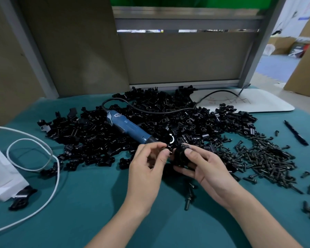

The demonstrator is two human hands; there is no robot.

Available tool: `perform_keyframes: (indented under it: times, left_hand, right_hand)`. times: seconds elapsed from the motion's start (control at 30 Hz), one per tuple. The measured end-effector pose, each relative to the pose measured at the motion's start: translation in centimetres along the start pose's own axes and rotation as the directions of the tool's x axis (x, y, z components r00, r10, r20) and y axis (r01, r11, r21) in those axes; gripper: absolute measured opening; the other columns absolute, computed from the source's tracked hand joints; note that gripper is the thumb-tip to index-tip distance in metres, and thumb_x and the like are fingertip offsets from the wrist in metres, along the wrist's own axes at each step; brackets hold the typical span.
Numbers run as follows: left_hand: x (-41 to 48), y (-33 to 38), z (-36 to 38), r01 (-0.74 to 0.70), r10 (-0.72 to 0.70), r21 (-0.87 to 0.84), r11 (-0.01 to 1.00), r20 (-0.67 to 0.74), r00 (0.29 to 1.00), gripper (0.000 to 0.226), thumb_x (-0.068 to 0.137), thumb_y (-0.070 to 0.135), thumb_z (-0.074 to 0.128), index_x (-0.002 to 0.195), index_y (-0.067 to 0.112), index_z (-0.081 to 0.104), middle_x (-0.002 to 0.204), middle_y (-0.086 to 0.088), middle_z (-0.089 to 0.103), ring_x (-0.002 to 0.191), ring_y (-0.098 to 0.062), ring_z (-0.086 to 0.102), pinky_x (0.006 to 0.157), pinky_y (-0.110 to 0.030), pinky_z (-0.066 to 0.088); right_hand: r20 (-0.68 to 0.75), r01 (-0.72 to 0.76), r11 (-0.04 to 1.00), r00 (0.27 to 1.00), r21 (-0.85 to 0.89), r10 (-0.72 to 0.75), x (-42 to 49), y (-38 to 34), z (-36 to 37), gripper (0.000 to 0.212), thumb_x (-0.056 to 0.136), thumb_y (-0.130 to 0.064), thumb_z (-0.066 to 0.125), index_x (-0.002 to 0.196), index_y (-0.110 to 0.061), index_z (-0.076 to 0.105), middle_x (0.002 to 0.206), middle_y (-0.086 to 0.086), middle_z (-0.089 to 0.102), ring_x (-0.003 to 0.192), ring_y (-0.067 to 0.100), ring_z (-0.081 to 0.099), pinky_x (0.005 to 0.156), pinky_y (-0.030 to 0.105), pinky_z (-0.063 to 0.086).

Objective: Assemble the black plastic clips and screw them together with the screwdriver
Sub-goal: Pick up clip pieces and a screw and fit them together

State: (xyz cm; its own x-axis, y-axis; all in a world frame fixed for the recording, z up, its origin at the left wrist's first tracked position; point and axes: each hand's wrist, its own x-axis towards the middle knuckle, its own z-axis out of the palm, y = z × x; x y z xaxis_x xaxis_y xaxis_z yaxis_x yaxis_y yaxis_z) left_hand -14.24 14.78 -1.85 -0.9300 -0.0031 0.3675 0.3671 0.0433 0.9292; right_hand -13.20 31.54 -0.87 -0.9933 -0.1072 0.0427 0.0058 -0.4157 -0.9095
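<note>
Your right hand [204,167] is clamped on a black clip [180,155], thumb pressed on top and fingers curled beneath it, just past the tip of the blue screwdriver [127,128]. Your left hand [147,163] pinches a small black part [168,147] between thumb and forefinger, held against the clip's left side, directly below the screwdriver's nose.

The screwdriver lies untouched on the heap of loose clips [150,108], tip slanting toward your hands. Its black cord [150,110] loops from its rear end across the heap toward the white board [258,101], which lies far to the screwdriver's right, at the back of the table.

Right of the screwdriver's tip, beyond your right hand, spreads the pile of screws [268,161]. A black pen [296,133] lies past that, near the table's right edge. A few stray screws [189,196] lie under your right wrist.

Left of the screwdriver, a white cable [48,158] coils beside a white box [2,172] at the table's left edge.

On your side of the screwdriver, the teal cloth [97,203] runs open between the cable and your forearms. Behind the screwdriver, the heap reaches up to the grey partition [183,56].
</note>
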Motion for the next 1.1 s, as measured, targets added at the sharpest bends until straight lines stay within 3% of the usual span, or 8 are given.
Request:
perform_keyframes:
  times: [0.13,0.3,0.53,0.7,0.87,1.0,1.1]
  left_hand:
    - [0.2,0.2,0.0,0.116,-0.119,-0.186,0.976,-0.003,0.993,0.016,0.098,0.015,0.064,0.102,0.028,0.071,0.088,0.002,0.075,0.081,-0.012,0.072,0.074,-0.019,0.056]
    - [0.1,0.2,0.2,0.148,-0.136,-0.196,0.969,0.069,0.988,0.019,0.099,0.009,0.061,0.106,0.023,0.071,0.097,0.004,0.076,0.090,-0.011,0.072,0.076,-0.019,0.055]
    - [0.4,0.0,0.0,0.136,-0.127,-0.163,0.977,0.065,0.990,0.013,0.096,0.017,0.067,0.103,0.025,0.074,0.088,0.005,0.075,0.082,-0.008,0.069,0.071,-0.020,0.054]
    - [0.4,-0.2,0.1,0.150,-0.142,-0.152,0.977,0.058,0.988,0.006,0.096,0.022,0.067,0.097,0.022,0.073,0.085,0.006,0.073,0.077,-0.007,0.068,0.068,-0.021,0.055]
    - [0.5,-0.4,0.1,0.162,-0.158,-0.134,0.978,0.041,0.987,0.011,0.096,0.028,0.066,0.086,0.024,0.071,0.075,0.004,0.070,0.069,-0.007,0.064,0.064,-0.018,0.051]
    - [0.3,-0.4,0.2,0.142,-0.140,-0.025,0.990,0.067,0.988,0.020,0.093,0.044,0.065,0.079,0.030,0.066,0.072,0.005,0.069,0.064,-0.007,0.061,0.061,-0.019,0.049]
    - [-0.1,-0.6,0.3,0.103,-0.107,0.064,0.993,0.064,0.992,0.031,0.094,0.056,0.059,0.079,0.029,0.062,0.071,0.002,0.068,0.066,-0.017,0.062,0.063,-0.031,0.053]
  right_hand:
    - [-0.001,0.011,0.996,1.000,-0.094,-0.012,0.1,0.6,0.3,0.027,0.090,-0.033,0.076,0.114,-0.020,0.078,0.121,0.010,0.074,0.116,0.024,0.070,0.091,0.036,0.059]
    - [0.027,0.060,0.988,0.998,-0.145,-0.057,0.1,0.8,0.2,0.041,0.085,-0.046,0.080,0.118,-0.023,0.076,0.125,0.007,0.073,0.118,0.023,0.069,0.093,0.036,0.059]
    - [-0.005,0.070,0.973,0.997,-0.218,-0.073,0.1,1.3,0.1,0.049,0.078,-0.055,0.083,0.117,-0.027,0.076,0.123,0.005,0.073,0.117,0.024,0.070,0.093,0.036,0.060]
    - [-0.023,0.070,0.964,0.997,-0.258,-0.079,-0.1,1.1,0.2,0.032,0.084,-0.042,0.076,0.114,-0.029,0.076,0.124,0.003,0.072,0.117,0.023,0.069,0.093,0.034,0.060]
    - [-0.002,0.069,0.936,0.997,-0.344,-0.075,-0.4,1.1,0.4,0.020,0.093,-0.030,0.072,0.113,-0.033,0.075,0.119,0.000,0.074,0.113,0.021,0.071,0.092,0.029,0.059]
    - [-0.004,0.087,0.900,0.995,-0.427,-0.099,-0.6,1.0,0.5,0.026,0.089,-0.037,0.070,0.115,-0.036,0.074,0.118,-0.006,0.074,0.112,0.015,0.071,0.093,0.026,0.057]
    - [-0.009,0.100,0.880,0.993,-0.464,-0.117,-0.5,0.9,0.4,0.030,0.087,-0.041,0.069,0.117,-0.036,0.072,0.120,-0.008,0.074,0.113,0.011,0.070,0.095,0.025,0.056]
